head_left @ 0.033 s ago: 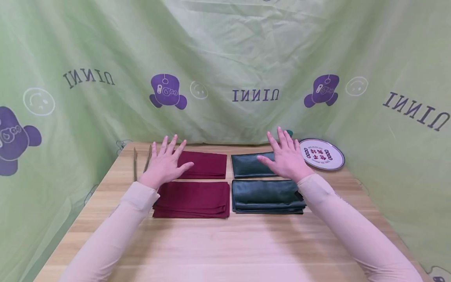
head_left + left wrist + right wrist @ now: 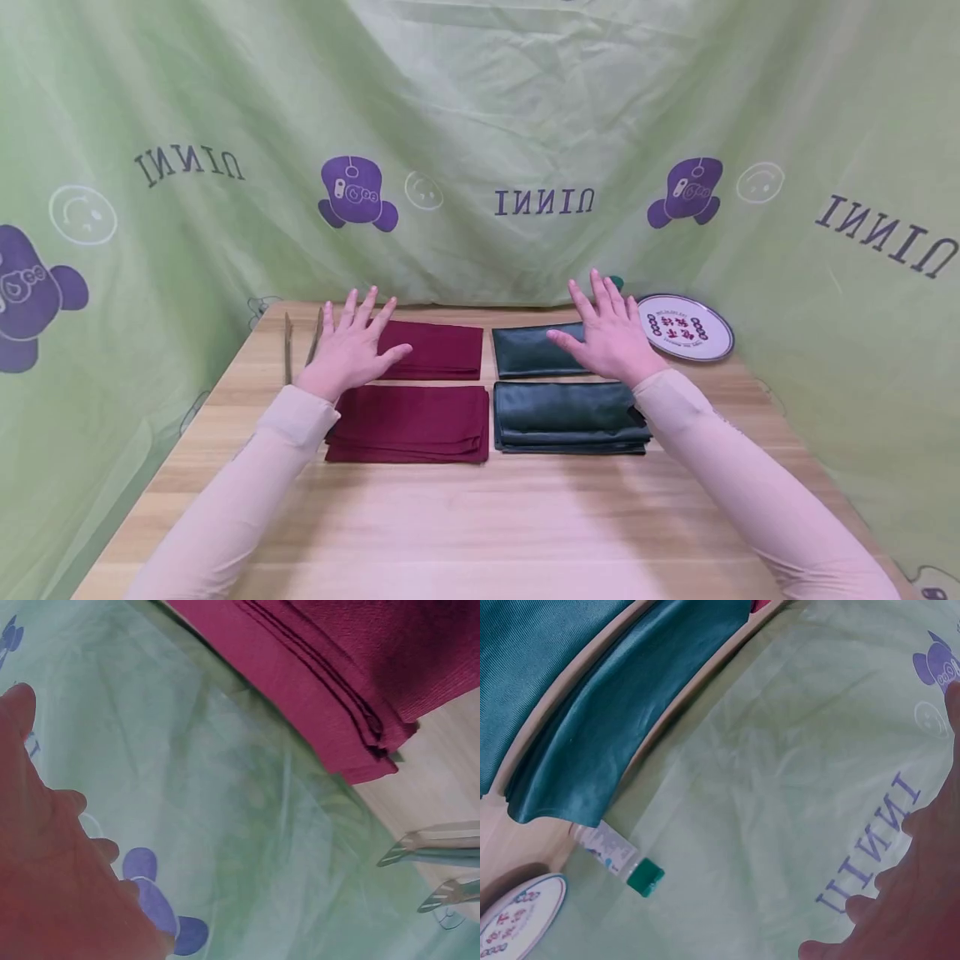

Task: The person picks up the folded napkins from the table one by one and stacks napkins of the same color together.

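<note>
Maroon far cloth [image 2: 438, 350] under left hand [image 2: 351, 350], fingers spread flat; right hand [image 2: 611, 337] flat over far green cloth [image 2: 528, 352], contact unclear; grip holds nothing.

We cannot tell whether our left hand [image 2: 348, 346] touches the far red cloth [image 2: 438, 350]; at three o'clock, the plate's [image 2: 686, 329] lettering stays unreadable.

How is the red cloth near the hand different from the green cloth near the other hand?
The far maroon cloth is dark red and matte; the far green cloth is dark green and shiny. The maroon one lies under the left hand, the green one under the right hand. Only the green one is near the round plate. Both are folded flat on the wooden table, with open hands above them.
</note>
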{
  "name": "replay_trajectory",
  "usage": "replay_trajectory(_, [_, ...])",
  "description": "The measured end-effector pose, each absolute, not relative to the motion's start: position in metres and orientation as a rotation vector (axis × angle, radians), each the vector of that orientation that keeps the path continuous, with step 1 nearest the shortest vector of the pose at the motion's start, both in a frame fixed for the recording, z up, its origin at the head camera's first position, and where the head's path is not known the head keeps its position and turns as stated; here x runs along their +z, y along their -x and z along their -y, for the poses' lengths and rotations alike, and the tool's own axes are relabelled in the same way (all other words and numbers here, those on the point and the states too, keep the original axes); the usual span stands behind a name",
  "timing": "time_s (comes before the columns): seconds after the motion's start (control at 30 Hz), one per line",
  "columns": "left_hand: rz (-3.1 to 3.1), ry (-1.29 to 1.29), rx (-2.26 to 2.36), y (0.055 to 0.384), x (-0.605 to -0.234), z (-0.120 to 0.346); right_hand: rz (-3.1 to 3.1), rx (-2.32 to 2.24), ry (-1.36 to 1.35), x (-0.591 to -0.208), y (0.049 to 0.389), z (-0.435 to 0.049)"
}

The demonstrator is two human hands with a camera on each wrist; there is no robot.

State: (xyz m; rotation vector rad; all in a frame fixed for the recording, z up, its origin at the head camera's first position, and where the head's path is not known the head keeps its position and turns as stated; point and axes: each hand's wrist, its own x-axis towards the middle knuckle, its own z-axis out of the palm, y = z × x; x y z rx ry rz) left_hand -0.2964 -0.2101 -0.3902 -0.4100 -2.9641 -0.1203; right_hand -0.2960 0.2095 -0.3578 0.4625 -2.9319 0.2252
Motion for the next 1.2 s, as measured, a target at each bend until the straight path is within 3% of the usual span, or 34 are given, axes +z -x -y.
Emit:
replay_trajectory(0.27, [3.023, 0.465, -0.311, 0.291, -0.384, 0.196, 3.007, 0.417, -0.446, -0.356, 0.289, -0.230])
replay_trajectory(0.47, [3.012, 0.712, -0.625, 0.280, -0.387, 0.139, 3.072, 0.682, -0.433, -0.361, 0.279, -0.265])
replay_trajectory(0.63, [3.073, 0.823, -0.772, 0.267, -0.403, 0.088, 3.132, 0.800, -0.444, -0.389, 0.267, -0.289])
replay_trajectory(0.87, [3.317, 0.786, -0.609, 0.257, -0.420, 0.046, 3.282, 0.785, -0.463, -0.429, 0.253, -0.307])
replay_trajectory(1.2, [3.388, 0.605, -0.341, 0.252, -0.438, 0.016, 3.349, 0.670, -0.535, -0.449, 0.240, -0.306])
